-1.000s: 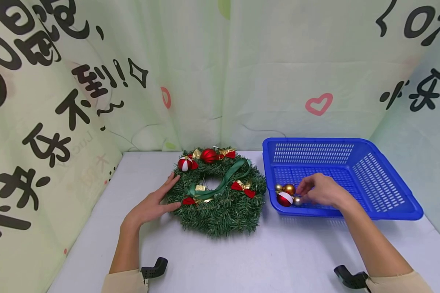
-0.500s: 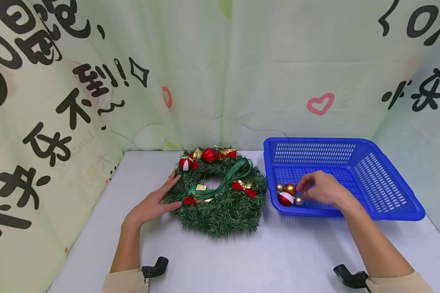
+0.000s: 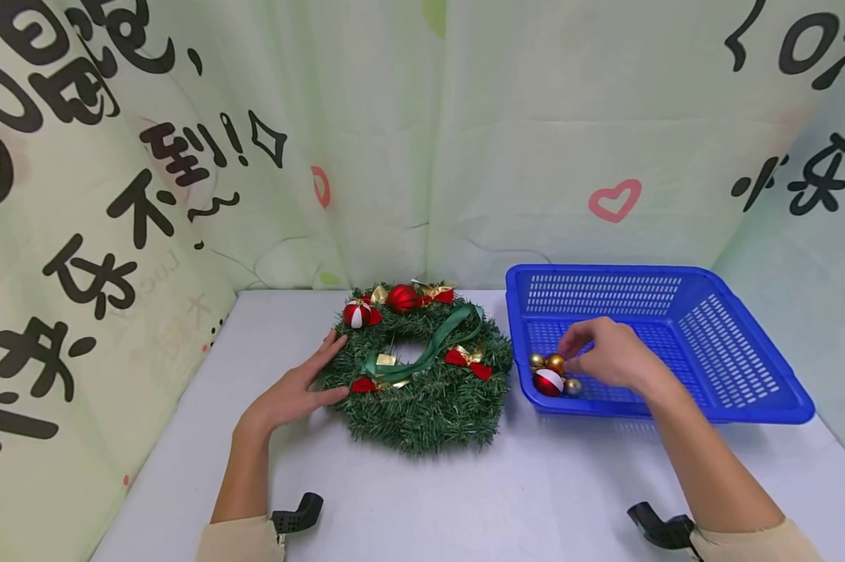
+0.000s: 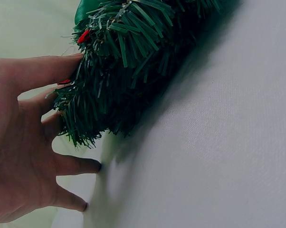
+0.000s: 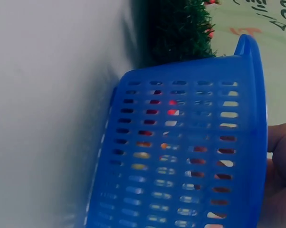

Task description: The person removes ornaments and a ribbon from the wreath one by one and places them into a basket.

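Four balls [image 3: 549,379] show in the near left corner of the basket [image 3: 605,269]. The right hand [image 3: 608,355] has shifted from the silver ball [image 3: 572,386] to the larger gold ball [image 3: 555,362], now the nearest; I cannot tell whether it pinches it. The left hand [image 3: 292,400], fingers spread, still rests against the wreath [image 3: 422,417]. Below is a white table [image 3: 451,507]; printed curtains [image 3: 507,156] surround it.

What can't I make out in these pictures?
Head view: whether the right hand touches the larger gold ball; too small to tell.
Right wrist view: the basket wall hides most of what's inside.
Left wrist view: the wreath, cropped by the top edge, hides some fingertips of the left hand.
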`<act>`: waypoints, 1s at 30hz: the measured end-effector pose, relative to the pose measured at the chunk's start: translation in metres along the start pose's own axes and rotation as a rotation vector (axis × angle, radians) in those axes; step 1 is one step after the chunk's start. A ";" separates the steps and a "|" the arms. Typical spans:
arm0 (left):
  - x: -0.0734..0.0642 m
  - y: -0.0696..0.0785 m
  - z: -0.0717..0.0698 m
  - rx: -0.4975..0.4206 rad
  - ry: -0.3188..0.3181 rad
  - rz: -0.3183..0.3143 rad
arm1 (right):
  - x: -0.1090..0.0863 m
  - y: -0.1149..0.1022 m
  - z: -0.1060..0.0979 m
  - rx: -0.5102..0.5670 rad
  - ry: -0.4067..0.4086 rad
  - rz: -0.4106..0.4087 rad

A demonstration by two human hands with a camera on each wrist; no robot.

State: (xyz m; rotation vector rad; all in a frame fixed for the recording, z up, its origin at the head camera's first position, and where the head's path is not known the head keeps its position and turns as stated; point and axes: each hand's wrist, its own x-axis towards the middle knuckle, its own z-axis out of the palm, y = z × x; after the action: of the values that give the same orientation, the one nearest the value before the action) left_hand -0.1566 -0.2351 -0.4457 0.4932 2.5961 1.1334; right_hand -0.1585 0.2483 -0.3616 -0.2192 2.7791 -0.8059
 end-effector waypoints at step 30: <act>0.000 0.002 -0.001 -0.005 -0.001 0.003 | 0.037 -0.072 0.008 0.554 -0.062 -0.118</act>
State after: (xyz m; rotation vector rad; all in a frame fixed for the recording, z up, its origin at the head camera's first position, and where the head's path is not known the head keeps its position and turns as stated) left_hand -0.1562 -0.2340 -0.4435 0.4961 2.5922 1.1400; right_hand -0.1863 0.1760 -0.3360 -0.2964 2.3847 -1.5215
